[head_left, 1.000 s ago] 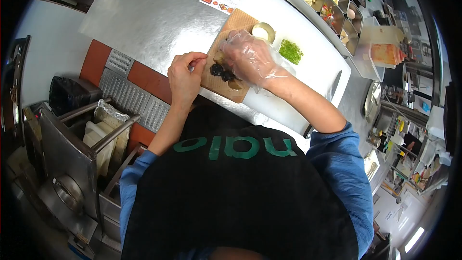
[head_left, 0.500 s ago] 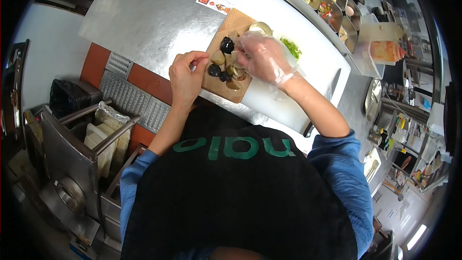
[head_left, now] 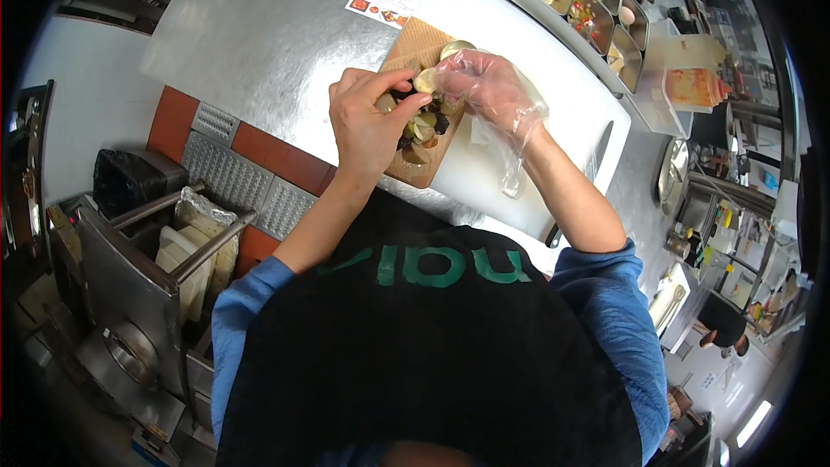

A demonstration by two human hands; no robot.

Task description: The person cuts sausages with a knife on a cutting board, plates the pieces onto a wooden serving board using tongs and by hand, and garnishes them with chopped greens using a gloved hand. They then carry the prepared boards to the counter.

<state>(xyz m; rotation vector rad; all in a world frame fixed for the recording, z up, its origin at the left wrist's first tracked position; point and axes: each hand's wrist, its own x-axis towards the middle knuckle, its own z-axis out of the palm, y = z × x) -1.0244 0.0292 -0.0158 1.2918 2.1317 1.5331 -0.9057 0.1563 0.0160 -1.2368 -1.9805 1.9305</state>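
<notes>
Over the smooth steel table [head_left: 259, 26], the bare left hand [head_left: 365, 125] curves, thumb and forefinger parted beside a pale, rounded piece [head_left: 424, 80]; whether they touch it is unclear. Beneath lies a rectangular tan board [head_left: 417, 41] with a woven-looking texture, bearing glossy black and olive-brown chunks [head_left: 421, 131]. The right hand [head_left: 497, 95], in crinkled clear plastic, pinches the piece above the board. Rightward, a slim knife [head_left: 598, 149] rests on a flat white cutting board [head_left: 493, 186].

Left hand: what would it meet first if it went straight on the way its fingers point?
Probably the pale piece in the gloved right hand, just ahead; depth is unclear, so it may be touching.
</notes>
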